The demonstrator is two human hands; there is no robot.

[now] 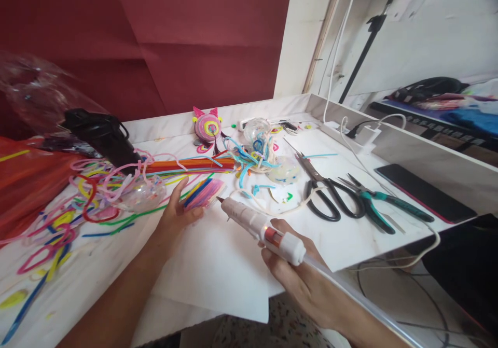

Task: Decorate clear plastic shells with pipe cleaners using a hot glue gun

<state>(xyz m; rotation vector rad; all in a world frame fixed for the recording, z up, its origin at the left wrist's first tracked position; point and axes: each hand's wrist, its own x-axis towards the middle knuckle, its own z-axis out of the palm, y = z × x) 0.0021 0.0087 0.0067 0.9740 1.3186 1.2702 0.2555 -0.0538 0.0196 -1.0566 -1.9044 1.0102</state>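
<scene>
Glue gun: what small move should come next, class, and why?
Probably guide the glue gun along the edge of the striped piece: its nozzle is close to that edge, the right hand grips the glue gun, and the left hand holds the striped piece.

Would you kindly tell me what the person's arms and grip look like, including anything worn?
The left grip and right grip are ungloved, with no visible rings. The left forearm and right forearm show no sleeves, watch, bracelets or markings.

glue gun [249, 220] looks smooth white plastic | striped piece [204, 193] looks fuzzy, matt | scissors [316, 175] show metal blades, glossy black handles | phone [424, 192] is dark, smooth | sheet [229, 265] resembles smooth matt paper
</scene>
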